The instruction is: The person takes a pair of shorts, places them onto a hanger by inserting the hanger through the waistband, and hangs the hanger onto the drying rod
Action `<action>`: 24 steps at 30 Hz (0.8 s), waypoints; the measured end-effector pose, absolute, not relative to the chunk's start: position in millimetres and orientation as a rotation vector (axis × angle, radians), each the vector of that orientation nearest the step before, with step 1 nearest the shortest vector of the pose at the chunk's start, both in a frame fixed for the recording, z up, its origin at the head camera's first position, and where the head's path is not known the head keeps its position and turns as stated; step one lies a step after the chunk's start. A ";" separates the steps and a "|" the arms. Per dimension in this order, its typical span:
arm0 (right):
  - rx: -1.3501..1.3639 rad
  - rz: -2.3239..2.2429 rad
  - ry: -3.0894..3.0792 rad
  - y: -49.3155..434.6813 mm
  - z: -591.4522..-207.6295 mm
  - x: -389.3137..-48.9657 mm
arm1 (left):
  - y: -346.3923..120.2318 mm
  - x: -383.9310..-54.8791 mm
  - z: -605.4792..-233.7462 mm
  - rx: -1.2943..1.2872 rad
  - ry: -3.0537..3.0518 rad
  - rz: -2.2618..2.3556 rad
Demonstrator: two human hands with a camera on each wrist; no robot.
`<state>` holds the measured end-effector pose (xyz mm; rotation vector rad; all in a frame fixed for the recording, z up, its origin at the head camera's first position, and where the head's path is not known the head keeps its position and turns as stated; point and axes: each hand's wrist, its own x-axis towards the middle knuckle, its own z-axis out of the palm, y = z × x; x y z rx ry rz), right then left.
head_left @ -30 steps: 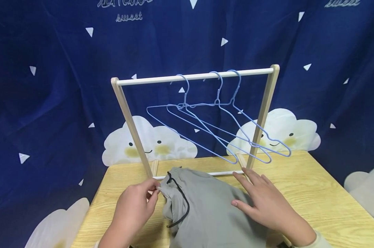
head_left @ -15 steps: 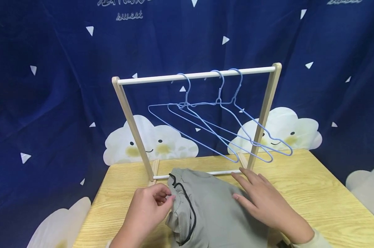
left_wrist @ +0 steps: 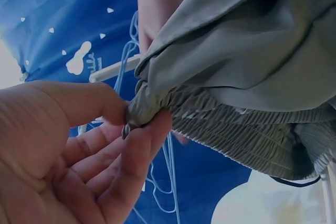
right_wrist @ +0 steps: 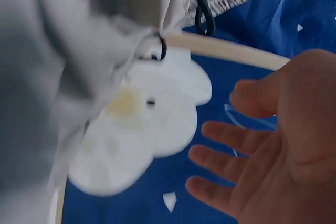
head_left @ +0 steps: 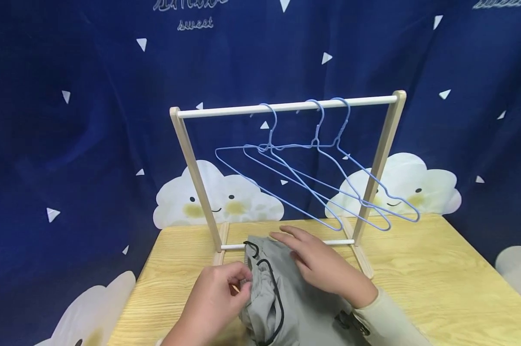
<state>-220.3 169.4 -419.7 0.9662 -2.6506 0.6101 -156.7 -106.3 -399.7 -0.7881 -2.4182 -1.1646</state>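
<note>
Grey drawstring pants (head_left: pixel 314 312) hang bunched over the near side of the table, with a black cord (head_left: pixel 275 288) looping down the front. My left hand (head_left: pixel 219 298) pinches the fabric at the gathered waistband (left_wrist: pixel 236 137) between thumb and fingers; the left wrist view shows this grip closely. Over the far edge of the pants is my right hand (head_left: pixel 321 264), its fingers extended toward the left. In the right wrist view that hand (right_wrist: pixel 262 150) has its fingers spread apart from the blurred grey cloth (right_wrist: pixel 84 77), nothing between them.
Behind the pants stands a small wooden rack (head_left: pixel 194 178) with a white top rail (head_left: pixel 225 111). Three blue wire hangers hang from it, one hook (head_left: pixel 276 115) left of the others. The wooden table (head_left: pixel 433 274) meets a dark blue curtain (head_left: pixel 91 144) at the back.
My right hand has moved left across the pants, toward their waistband end. The left hand has shifted right with the waistband, and the camera view has turned slightly left.
</note>
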 end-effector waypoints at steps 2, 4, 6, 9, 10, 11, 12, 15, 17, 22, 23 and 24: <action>1.054 0.663 -2.662 155.7 -420.8 -227.6 | -104.8 -154.2 -398.6 -0.841 -2.419 -1.139; 1.157 0.697 -2.664 144.3 -423.8 -232.8 | -103.6 -152.0 -396.8 -0.905 -2.425 -1.110; 1.250 0.683 -2.675 135.9 -429.7 -235.5 | -102.8 -150.0 -394.8 -0.986 -2.429 -1.072; 1.388 0.691 -2.682 126.6 -438.5 -235.2 | -103.3 -147.8 -392.3 -1.106 -2.424 -1.007; 1.418 0.690 -2.684 124.5 -441.0 -234.7 | -103.8 -147.4 -391.7 -1.142 -2.416 -0.982; 1.433 0.687 -2.690 122.7 -443.2 -234.4 | -104.4 -147.1 -390.9 -1.172 -2.407 -0.958; 1.444 0.700 -2.694 121.3 -444.2 -234.1 | -105.1 -146.9 -390.2 -1.200 -2.390 -0.934; 1.422 0.698 -2.713 121.1 -445.7 -235.0 | -108.1 -146.2 -386.6 -1.248 -2.351 -0.882; 1.398 0.691 -2.725 123.8 -444.7 -236.9 | -111.3 -145.5 -383.2 -1.259 -2.329 -0.860; 1.381 0.713 -2.717 136.5 -436.7 -241.6 | -126.0 -147.8 -375.2 -1.242 -2.249 -0.890; 1.382 0.722 -2.702 138.9 -433.7 -242.2 | -129.7 -149.0 -373.6 -1.222 -2.236 -0.898; 1.380 0.729 -2.693 141.8 -431.0 -242.8 | -133.6 -150.5 -372.3 -1.204 -2.227 -0.914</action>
